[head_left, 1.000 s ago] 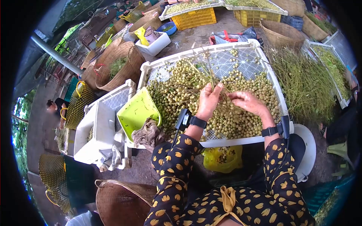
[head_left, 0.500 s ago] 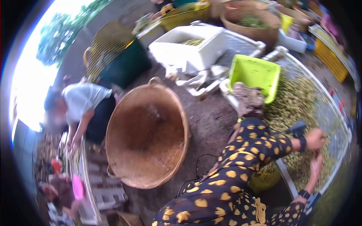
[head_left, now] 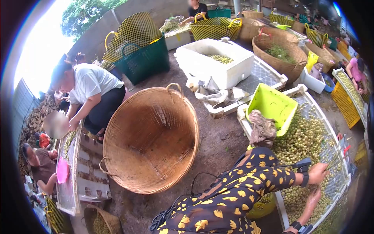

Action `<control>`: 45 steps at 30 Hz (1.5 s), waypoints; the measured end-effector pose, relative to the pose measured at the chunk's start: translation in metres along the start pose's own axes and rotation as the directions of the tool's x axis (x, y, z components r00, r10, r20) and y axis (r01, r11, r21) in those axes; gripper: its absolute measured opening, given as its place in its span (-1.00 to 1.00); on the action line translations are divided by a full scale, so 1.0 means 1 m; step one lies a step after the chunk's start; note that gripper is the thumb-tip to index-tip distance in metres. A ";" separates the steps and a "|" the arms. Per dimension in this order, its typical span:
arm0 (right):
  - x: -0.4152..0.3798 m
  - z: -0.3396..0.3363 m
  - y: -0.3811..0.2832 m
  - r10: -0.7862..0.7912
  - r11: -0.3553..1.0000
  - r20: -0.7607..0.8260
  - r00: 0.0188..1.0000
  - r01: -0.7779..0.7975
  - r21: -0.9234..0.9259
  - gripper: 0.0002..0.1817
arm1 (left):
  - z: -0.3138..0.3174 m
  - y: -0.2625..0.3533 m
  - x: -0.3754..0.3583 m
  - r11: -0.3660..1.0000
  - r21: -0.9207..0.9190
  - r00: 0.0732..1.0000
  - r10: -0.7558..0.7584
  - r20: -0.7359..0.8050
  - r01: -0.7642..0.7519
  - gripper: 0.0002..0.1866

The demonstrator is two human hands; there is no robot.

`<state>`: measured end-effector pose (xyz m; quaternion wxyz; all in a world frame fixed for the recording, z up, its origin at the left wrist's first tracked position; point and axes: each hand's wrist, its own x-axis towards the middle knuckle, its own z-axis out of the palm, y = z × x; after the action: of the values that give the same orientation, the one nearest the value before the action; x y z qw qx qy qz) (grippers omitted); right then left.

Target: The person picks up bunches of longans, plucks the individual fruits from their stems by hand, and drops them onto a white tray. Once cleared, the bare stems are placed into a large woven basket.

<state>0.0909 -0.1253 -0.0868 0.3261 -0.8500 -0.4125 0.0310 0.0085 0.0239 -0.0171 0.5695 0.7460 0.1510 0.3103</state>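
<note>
My left hand [head_left: 318,173] is closed around a thin bunch of green stems [head_left: 334,160], which sticks out to the right over a mesh tray [head_left: 338,185]. Just below it, my right hand [head_left: 316,191] is over the small round yellow-green fruits [head_left: 298,144] spread on the tray; its fingers are too unclear to make out. Both wrists wear black bands. A lime-green plastic bin [head_left: 272,104] lies tilted at the tray's upper left corner, with a brown cloth [head_left: 261,128] against it.
A large, empty wicker basket [head_left: 152,140] stands left of my patterned clothing. Beyond are a white foam box [head_left: 214,64], a green tub [head_left: 144,62] and a wicker basket with greens [head_left: 280,54]. A person in a white shirt [head_left: 93,80] bends over another tray at left.
The view has shifted and sharpened, so surrounding things appear lower and more to the right at the top. My two hands stay close together over the tray.
</note>
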 end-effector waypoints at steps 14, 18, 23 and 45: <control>0.025 0.012 0.081 -0.089 0.995 -0.083 0.993 0.093 0.046 -0.66 | 0.014 -0.014 0.010 0.989 -0.103 0.994 0.099 -0.046 -0.103 -0.78; 0.031 0.006 0.093 -0.104 0.983 -0.083 0.991 0.115 0.141 -0.66 | 0.016 -0.024 0.014 0.982 -0.190 0.992 -0.048 -0.117 0.025 -0.74; -0.001 -0.009 0.059 -0.141 0.987 -0.147 0.979 0.127 -0.103 -0.69 | 0.025 -0.037 0.013 0.993 -0.110 0.993 -0.057 -0.100 0.046 -0.62; -0.018 -0.037 -0.012 0.106 0.993 -0.073 0.992 -0.101 0.064 -0.82 | 0.023 -0.030 0.009 0.933 -0.321 0.982 -0.183 -0.035 0.162 -0.74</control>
<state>0.0832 -0.1526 -0.0548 0.3649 -0.8607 -0.3539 0.0275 0.0339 0.0208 -0.0460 0.7016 0.6184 0.1826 0.3032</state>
